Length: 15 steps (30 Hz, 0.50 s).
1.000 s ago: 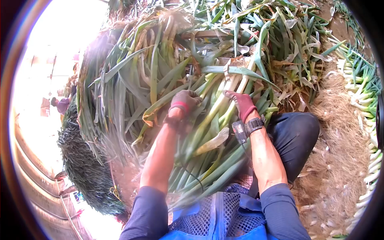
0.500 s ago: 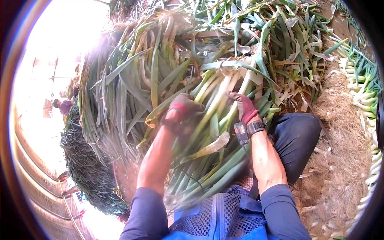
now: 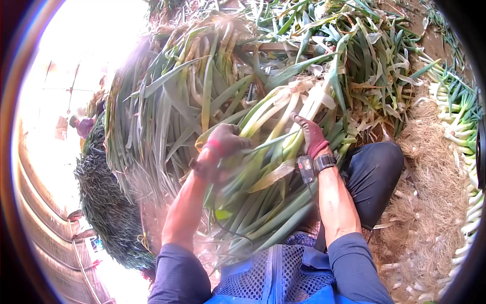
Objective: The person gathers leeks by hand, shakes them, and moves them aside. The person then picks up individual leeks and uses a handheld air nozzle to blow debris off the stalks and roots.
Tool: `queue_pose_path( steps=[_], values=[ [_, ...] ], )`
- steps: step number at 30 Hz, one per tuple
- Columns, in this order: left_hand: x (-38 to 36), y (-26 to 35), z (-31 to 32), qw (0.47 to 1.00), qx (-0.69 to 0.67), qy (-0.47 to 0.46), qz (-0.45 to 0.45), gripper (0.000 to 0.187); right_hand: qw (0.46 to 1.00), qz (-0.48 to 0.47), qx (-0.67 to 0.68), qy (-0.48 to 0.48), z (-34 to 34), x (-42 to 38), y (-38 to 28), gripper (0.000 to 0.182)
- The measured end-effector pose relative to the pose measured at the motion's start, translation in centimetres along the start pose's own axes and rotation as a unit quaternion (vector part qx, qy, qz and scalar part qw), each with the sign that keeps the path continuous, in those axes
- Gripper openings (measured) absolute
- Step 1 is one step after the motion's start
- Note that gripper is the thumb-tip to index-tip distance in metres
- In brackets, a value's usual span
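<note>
A bunch of leeks (image 3: 271, 172) lies over my lap, pale stalks pointing away from me and green leaves toward my vest. My gloved left hand (image 3: 226, 141) is closed at the bunch's left side, pinching a long green leaf (image 3: 276, 141) that stretches across toward my right hand. On the right side of the pale stalks, my gloved right hand (image 3: 310, 133) is curled round them. A dry, yellowish leaf (image 3: 273, 177) hangs over the bunch below both hands. Some leaves near my left forearm are blurred.
A large heap of untrimmed leeks (image 3: 152, 116) rises ahead and left. Loose leaves (image 3: 374, 61) are piled at the back. Dry root trimmings (image 3: 425, 202) cover the ground at right, beside a row of cleaned leeks (image 3: 463, 121). Another person (image 3: 83, 125) is far left.
My left hand has shifted left and slightly down, drawing a green leaf out across the stalks. My right hand has stayed nearly in place at the bunch.
</note>
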<state>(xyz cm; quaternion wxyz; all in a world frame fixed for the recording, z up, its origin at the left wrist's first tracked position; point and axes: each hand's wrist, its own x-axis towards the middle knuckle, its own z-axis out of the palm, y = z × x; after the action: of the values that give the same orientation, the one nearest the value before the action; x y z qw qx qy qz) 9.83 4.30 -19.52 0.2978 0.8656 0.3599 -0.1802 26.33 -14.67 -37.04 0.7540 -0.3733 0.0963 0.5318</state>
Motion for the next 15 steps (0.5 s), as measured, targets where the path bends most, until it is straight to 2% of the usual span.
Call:
queue_pose_path(
  steps=[1, 5, 7, 9, 12, 13, 14, 15],
  values=[
    [-0.3, -0.1, 0.3, 1.000, -0.014, 0.012, -0.007, 0.047, 0.998, -0.002, -0.056, 0.043, 0.5, -0.3, -0.3, 0.037],
    [-0.7, -0.7, 1.7, 0.996, -0.083, 0.025, -0.038, 0.041, 0.992, -0.007, -0.106, 0.068, 1.5, -0.6, -0.5, 0.041],
    [-0.7, 0.5, 2.0, 0.991, -0.124, 0.013, -0.058, 0.038, 0.997, -0.065, -0.029, 0.001, 1.8, 0.1, 0.0, 0.045],
    [-0.3, 0.9, 2.6, 0.984, -0.164, 0.002, -0.075, 0.036, 0.998, -0.048, -0.014, -0.023, 2.1, 0.6, 0.3, 0.047],
    [-0.5, 0.5, 3.3, 0.936, -0.341, -0.074, -0.056, 0.039, 0.997, -0.029, 0.044, -0.054, 2.8, -0.2, 0.5, 0.052],
    [-1.5, 1.1, 2.6, 0.935, -0.343, -0.073, -0.055, 0.039, 0.994, -0.027, 0.089, -0.060, 3.0, -0.8, 0.8, 0.055],
    [-2.5, 1.6, 1.8, 0.933, -0.347, -0.079, -0.048, 0.039, 0.990, -0.094, 0.082, -0.059, 3.1, -1.3, 0.9, 0.057],
    [-3.3, 1.7, 1.3, 0.932, -0.351, -0.083, -0.041, 0.040, 0.990, -0.078, 0.087, -0.077, 3.5, -2.1, 0.2, 0.056]
  ],
)
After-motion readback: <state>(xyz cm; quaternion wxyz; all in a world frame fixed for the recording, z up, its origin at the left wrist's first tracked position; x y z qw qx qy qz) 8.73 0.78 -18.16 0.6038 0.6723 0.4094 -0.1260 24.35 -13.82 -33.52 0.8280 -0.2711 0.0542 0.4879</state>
